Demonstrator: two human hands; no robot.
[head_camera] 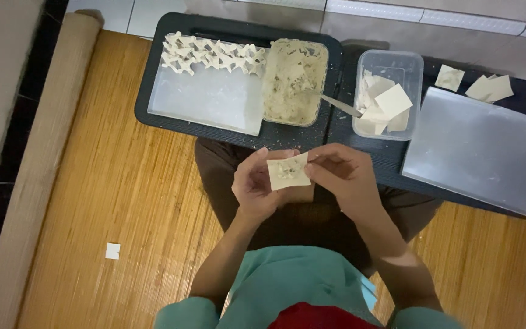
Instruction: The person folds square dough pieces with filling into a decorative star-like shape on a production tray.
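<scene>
We note dim, soft indoor light; faint glare on metal tray (pixel 482 152) at 3 o'clock; edges darker, slightly soft.

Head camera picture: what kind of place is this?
Probably a home floor used for making dumplings: a woven bamboo floor mat, a clear tub of pale filling, and a square dough wrapper in both hands.

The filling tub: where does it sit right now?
In the head view, the filling tub sits on the dark tray, upper centre, between the row of folded dumplings on its left and the clear wrapper container on its right.
</scene>
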